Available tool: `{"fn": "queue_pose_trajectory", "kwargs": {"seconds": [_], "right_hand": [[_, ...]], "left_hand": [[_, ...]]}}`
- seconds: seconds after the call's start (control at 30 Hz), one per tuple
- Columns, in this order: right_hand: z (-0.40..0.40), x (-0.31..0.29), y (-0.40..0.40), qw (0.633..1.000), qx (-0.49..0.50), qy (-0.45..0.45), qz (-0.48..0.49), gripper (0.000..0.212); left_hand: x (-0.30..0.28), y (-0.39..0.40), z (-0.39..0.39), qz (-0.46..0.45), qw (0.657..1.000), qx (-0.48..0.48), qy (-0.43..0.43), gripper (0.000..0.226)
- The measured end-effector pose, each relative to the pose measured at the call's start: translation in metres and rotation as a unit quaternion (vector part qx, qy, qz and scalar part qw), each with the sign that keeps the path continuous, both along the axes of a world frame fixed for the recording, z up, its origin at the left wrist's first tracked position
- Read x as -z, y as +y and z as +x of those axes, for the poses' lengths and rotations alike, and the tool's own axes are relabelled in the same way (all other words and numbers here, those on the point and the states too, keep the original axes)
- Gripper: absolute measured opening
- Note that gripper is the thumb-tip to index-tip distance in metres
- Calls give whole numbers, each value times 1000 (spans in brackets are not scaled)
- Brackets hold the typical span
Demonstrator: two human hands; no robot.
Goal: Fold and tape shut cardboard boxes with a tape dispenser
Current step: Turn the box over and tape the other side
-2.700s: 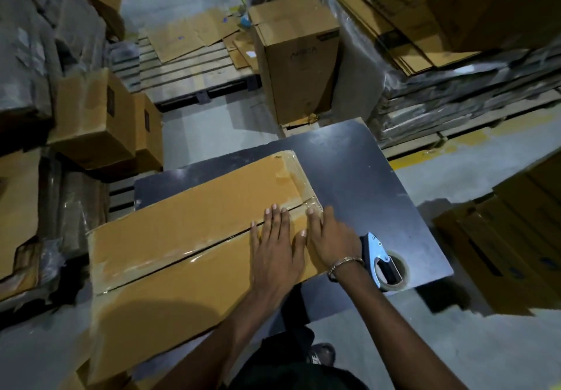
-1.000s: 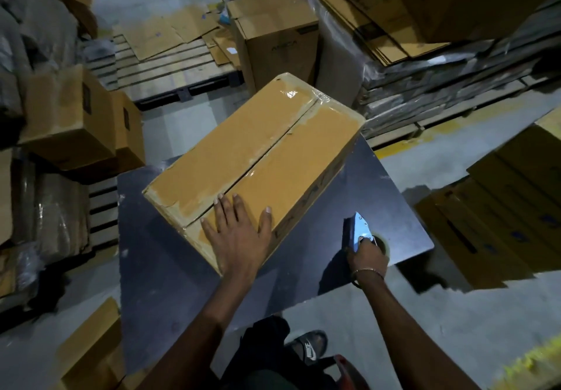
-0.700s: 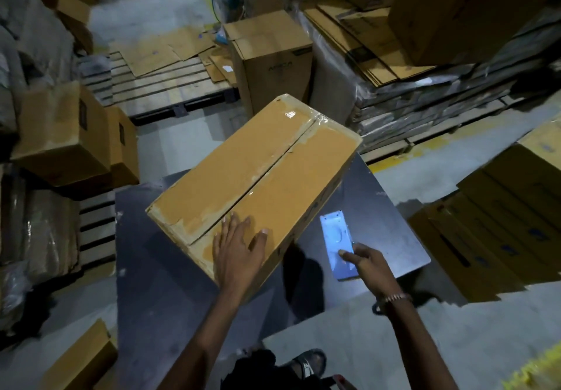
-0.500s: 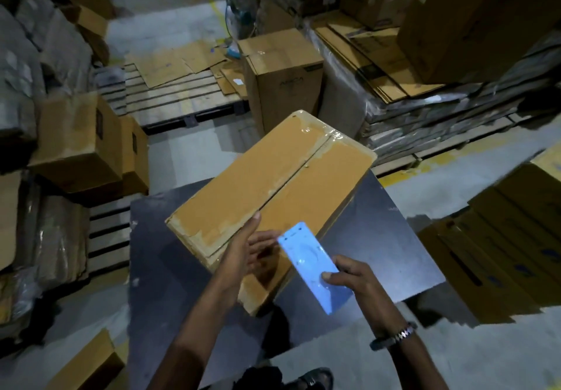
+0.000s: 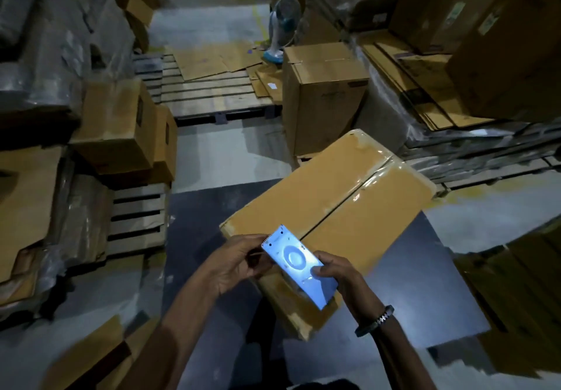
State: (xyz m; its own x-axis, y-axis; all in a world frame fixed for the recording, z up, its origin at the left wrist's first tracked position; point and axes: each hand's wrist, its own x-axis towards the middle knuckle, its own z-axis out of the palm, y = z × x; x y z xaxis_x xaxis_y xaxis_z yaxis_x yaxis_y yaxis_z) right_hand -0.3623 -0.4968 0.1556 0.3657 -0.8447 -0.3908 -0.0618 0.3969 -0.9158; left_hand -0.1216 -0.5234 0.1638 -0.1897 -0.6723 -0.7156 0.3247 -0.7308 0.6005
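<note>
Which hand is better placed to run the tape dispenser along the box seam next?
Right, probably. The right hand grips the dispenser at its rear, above the near end of the box seam; the left hand only pinches at its toothed front.

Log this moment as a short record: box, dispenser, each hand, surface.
box: cardboard box on the table, flaps closed, shiny tape at far end of the centre seam
dispenser: blue tape dispenser held over box's near end
left hand: pinching at dispenser's toothed end
right hand: grips the dispenser
surface: dark table
</note>
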Motion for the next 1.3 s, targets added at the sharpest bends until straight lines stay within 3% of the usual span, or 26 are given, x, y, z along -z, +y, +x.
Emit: {"fn": "queue_pose_trajectory", "kwargs": {"seconds": [0.1,0.23,0.37,0.47,0.73,0.9,1.0,1.17,1.3], "right_hand": [[35,3,-7,999,-8,44,5,68],[76,0,-20,982,0,183,-49,73],[108,-6,-31,976,-4,215,-34,56],[126,-8,-32,966,-1,255,-48,59],[139,-1,-48,924,1,378,-53,71],[151,1,-56,913,-18,407,-27,63],[151,0,-62,913,-32,406,-14,62],[154,0,-65,909,-50,413,-11,59],[154,-1,-68,913,-49,405,2,57]], "left_hand": [[10,-15,28,-9,999,0,-38,16],[27,-28,60,3,998,-10,-65,11],[38,-41,94,-25,989,-50,-136,10],[45,-52,123,-45,981,-97,-162,15],[68,-70,119,-119,962,-26,-244,12],[88,-70,114,-15,976,6,-216,10],[103,-61,112,24,969,-14,-244,9],[105,-61,121,-117,962,-63,-240,22],[90,-62,107,-223,932,35,-283,15]]}}
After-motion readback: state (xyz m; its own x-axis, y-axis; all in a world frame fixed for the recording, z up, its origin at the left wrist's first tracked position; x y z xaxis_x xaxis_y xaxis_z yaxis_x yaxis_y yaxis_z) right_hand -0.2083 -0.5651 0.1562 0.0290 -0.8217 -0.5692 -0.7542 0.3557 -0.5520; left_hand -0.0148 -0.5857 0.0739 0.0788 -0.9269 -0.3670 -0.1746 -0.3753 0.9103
